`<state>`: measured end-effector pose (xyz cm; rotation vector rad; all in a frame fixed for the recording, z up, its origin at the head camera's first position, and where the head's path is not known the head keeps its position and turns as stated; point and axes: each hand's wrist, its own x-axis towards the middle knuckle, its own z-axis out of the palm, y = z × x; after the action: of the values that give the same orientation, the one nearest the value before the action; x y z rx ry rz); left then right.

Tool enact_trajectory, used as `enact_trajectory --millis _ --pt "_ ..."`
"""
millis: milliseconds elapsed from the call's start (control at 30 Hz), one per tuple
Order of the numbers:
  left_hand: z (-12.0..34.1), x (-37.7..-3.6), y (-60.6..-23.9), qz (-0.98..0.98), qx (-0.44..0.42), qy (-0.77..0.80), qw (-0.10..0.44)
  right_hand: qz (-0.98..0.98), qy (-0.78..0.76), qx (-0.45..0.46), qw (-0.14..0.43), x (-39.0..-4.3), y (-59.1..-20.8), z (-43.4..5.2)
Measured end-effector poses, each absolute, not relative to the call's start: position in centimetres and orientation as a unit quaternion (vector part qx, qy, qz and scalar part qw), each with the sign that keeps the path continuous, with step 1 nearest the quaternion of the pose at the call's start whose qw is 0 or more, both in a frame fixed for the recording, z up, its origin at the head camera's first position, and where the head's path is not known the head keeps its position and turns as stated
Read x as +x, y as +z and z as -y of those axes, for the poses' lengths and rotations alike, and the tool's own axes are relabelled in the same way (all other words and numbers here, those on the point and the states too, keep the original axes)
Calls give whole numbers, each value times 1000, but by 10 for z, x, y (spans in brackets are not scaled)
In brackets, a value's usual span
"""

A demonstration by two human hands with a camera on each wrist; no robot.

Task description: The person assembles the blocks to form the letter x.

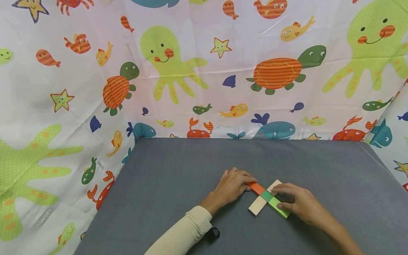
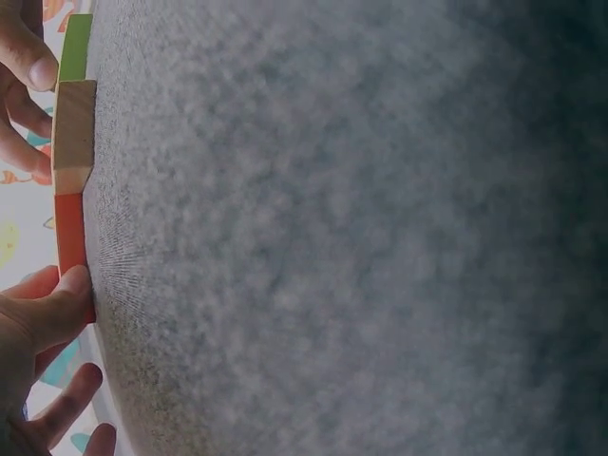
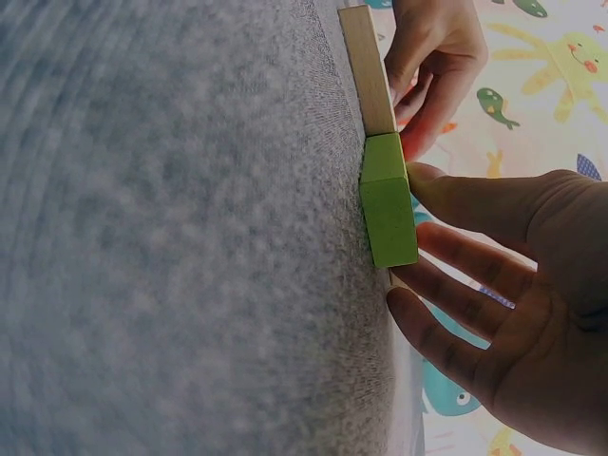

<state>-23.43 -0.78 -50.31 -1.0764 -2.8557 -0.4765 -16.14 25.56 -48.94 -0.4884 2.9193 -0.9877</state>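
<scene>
On the grey table lies a cross of blocks. A long plain wooden block is crossed by a row of an orange block, a dark green block and a light green block. My left hand grips the orange block's far end, thumb on the orange block. My right hand pinches the light green block between thumb and fingers. The wooden block stands beyond it.
A curtain printed with sea creatures hangs behind and to both sides of the table. The table's left edge slants towards me. A small black object sits by my left sleeve.
</scene>
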Motion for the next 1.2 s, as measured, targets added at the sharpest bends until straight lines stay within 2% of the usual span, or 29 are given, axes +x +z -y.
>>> enact_trajectory --millis 667,1000,1200 --pt "7 -234 -503 923 -349 -158 22 -935 -322 -149 31 -163 -488 -257" --pt "12 -232 -503 927 -335 -165 37 -938 -312 -151 -19 -162 -488 -262" --pt "46 -234 -497 934 -278 -217 55 -938 -309 -150 -54 -164 -481 -275"
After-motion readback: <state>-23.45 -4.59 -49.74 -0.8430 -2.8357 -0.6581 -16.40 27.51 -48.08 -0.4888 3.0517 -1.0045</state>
